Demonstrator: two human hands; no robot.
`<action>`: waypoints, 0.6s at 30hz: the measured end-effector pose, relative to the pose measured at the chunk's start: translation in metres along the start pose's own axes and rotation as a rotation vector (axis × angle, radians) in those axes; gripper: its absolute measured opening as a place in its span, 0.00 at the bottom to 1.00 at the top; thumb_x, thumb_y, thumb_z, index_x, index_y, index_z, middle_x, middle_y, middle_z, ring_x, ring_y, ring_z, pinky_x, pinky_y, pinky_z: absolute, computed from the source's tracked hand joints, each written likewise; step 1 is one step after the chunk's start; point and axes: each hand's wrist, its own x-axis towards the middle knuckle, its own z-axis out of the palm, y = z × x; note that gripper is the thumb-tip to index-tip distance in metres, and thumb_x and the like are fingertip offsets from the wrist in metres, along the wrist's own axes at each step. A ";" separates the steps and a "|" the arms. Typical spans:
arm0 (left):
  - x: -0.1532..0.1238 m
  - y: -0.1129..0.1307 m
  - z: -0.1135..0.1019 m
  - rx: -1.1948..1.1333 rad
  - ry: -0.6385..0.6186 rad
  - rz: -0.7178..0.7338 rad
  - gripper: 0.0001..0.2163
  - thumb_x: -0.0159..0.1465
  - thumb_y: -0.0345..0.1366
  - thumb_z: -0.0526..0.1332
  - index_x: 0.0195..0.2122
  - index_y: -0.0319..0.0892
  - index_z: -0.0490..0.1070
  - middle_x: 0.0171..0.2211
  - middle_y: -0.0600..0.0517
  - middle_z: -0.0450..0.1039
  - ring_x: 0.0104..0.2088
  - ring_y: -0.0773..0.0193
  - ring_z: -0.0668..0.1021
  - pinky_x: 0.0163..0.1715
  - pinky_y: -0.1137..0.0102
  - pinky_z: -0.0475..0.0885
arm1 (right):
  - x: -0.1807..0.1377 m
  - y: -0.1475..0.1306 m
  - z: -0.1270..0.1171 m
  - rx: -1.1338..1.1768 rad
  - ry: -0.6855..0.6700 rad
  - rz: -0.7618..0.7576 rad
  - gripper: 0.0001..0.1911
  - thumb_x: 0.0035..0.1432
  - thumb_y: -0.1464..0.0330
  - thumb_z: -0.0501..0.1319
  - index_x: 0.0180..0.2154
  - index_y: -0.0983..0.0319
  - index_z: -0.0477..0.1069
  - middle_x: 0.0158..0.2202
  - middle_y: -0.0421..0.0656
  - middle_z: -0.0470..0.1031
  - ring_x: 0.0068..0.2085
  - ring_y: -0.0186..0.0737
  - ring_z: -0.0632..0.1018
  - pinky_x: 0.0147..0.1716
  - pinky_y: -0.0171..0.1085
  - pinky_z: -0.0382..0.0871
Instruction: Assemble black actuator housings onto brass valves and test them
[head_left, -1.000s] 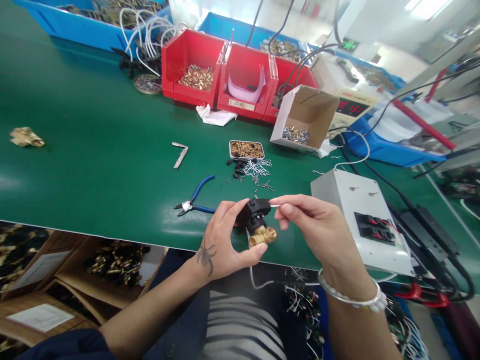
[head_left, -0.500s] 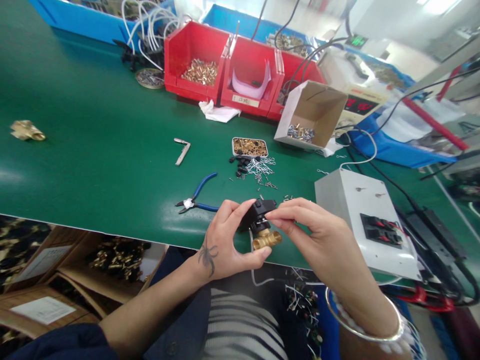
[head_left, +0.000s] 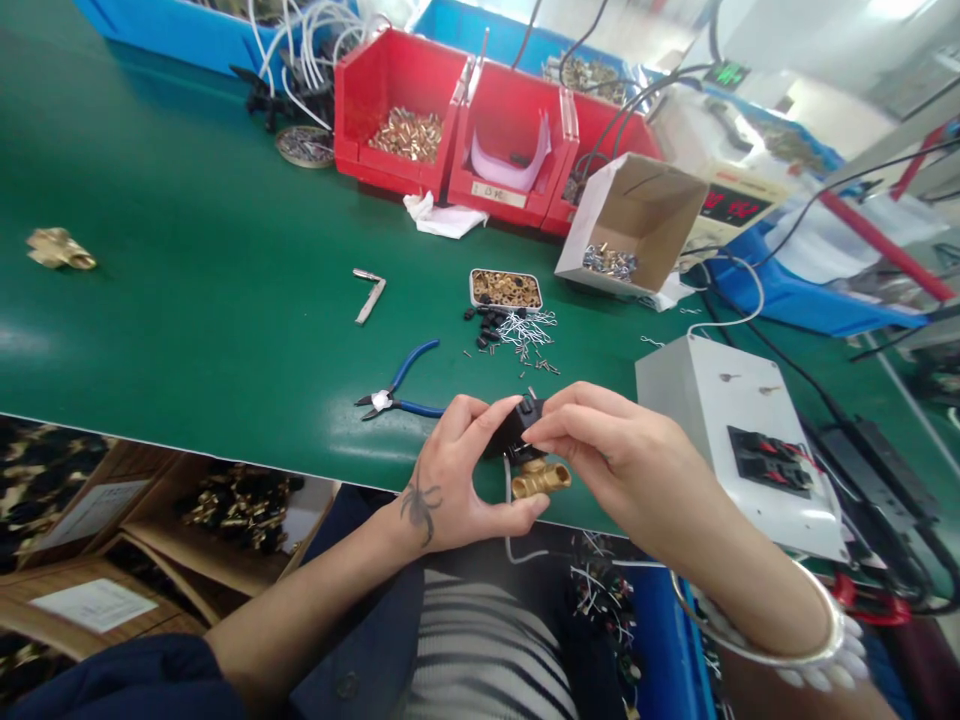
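Note:
My left hand is closed around a solenoid valve, its thumb under the brass body and its fingers along the black coil housing. A thin light-coloured cable hangs from the valve. The fingers of my right hand are pinched together against the right side of the black housing, just above the brass body; whatever is between them is hidden. Blue-handled cutting pliers lie open to the left of the valve. Beyond my hands are black caps, bent wire clips and small pins.
A small tin holds brass pieces. Red bins and a cardboard box with small parts stand behind. A grey switch box is at right. An angled metal tool and a brass fitting lie at left.
My right fingers have shifted up and left, covering more of the black housing. My left hand keeps its grip on the valve. The whole view has shifted slightly.

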 end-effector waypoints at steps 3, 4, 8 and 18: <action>0.000 -0.001 0.000 -0.011 -0.001 0.015 0.32 0.54 0.41 0.67 0.59 0.37 0.62 0.42 0.47 0.66 0.41 0.59 0.73 0.42 0.62 0.76 | -0.001 0.002 0.003 0.036 0.024 -0.018 0.10 0.63 0.77 0.54 0.34 0.62 0.72 0.35 0.43 0.69 0.35 0.39 0.73 0.32 0.35 0.67; 0.000 -0.001 0.000 -0.016 0.000 0.015 0.32 0.53 0.41 0.67 0.59 0.37 0.63 0.42 0.47 0.66 0.40 0.59 0.73 0.42 0.62 0.76 | -0.001 0.001 0.003 0.037 0.034 -0.018 0.10 0.63 0.77 0.54 0.34 0.62 0.73 0.35 0.43 0.69 0.35 0.39 0.73 0.32 0.35 0.66; -0.002 -0.001 -0.002 -0.054 0.036 -0.015 0.32 0.53 0.40 0.67 0.58 0.39 0.62 0.42 0.48 0.66 0.40 0.60 0.72 0.40 0.63 0.76 | 0.005 0.001 0.000 0.109 -0.001 0.000 0.10 0.64 0.75 0.56 0.38 0.62 0.76 0.35 0.42 0.69 0.36 0.38 0.73 0.34 0.35 0.67; -0.024 0.000 -0.057 -0.272 0.483 0.000 0.27 0.59 0.46 0.64 0.57 0.42 0.68 0.44 0.47 0.64 0.43 0.57 0.71 0.38 0.66 0.74 | 0.046 0.022 0.086 -0.083 0.024 -0.042 0.19 0.61 0.82 0.65 0.52 0.65 0.70 0.44 0.47 0.73 0.46 0.47 0.72 0.46 0.43 0.72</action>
